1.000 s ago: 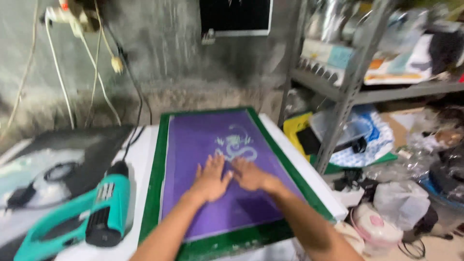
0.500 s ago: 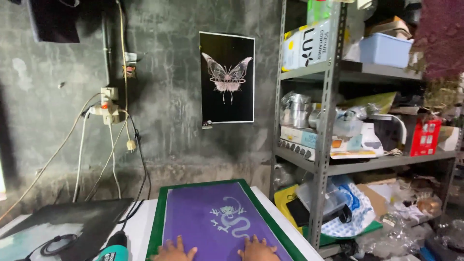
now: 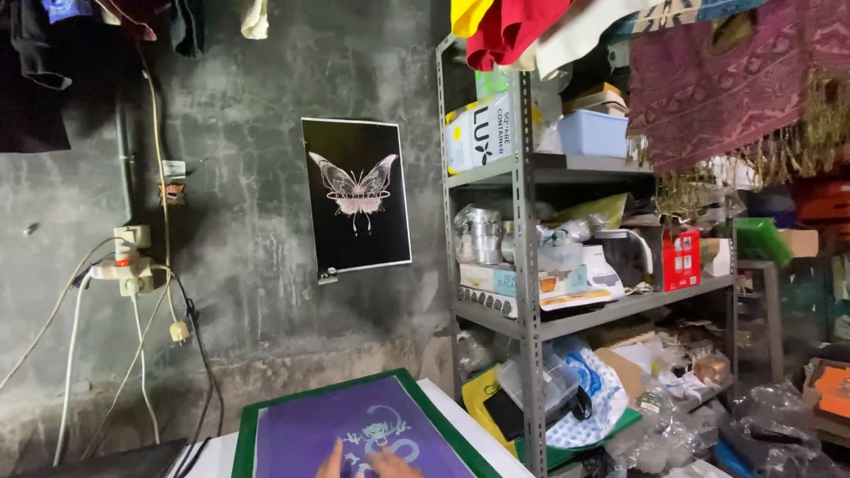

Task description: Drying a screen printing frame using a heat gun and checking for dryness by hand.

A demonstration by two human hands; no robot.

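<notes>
A purple sheet with a pale dragon-like print lies on a green-edged mat at the bottom of the head view. Only the fingertips of my left hand and my right hand show at the lower edge. They rest flat on the purple sheet just below the print, close together. Neither hand holds anything. The rest of both hands and arms is out of frame.
A grey metal shelf rack packed with boxes, bags and containers stands right of the white table. A butterfly poster and a socket with hanging cables are on the concrete wall. Clothes hang overhead.
The view has tilted up from the table to the wall and shelves. My hands have slid to the bottom edge of the picture, still flat on the purple sheet.
</notes>
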